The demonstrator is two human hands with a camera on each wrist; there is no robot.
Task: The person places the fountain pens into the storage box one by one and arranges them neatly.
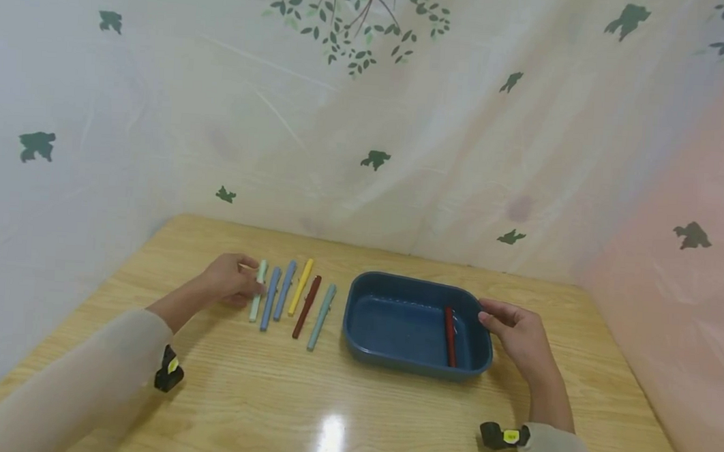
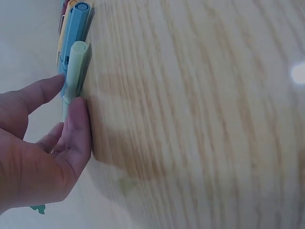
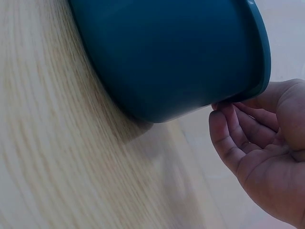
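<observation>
My left hand (image 1: 233, 279) is at the left end of a row of pens, its thumb and forefinger spread apart at the light green pen (image 2: 77, 67). The fingertips touch that pen's side, and it lies on the table partly hidden by them. Beside it lie two blue pens (image 1: 270, 298), a yellow pen (image 1: 301, 288), a dark red pen (image 1: 306, 307) and a teal pen (image 1: 322, 317). With its thumb over the rim and fingers outside, my right hand (image 1: 519, 336) grips the right end of a deep blue tray (image 1: 393, 327). Another dark red pen (image 1: 450, 336) lies inside the tray.
Everything stands on a wooden table (image 1: 255, 398). A pale curtain (image 1: 314, 196) printed with leaves and birds hangs behind and at both sides. Each wrist carries a small black camera, one (image 1: 170, 369) by the left sleeve, one (image 1: 504, 436) by the right.
</observation>
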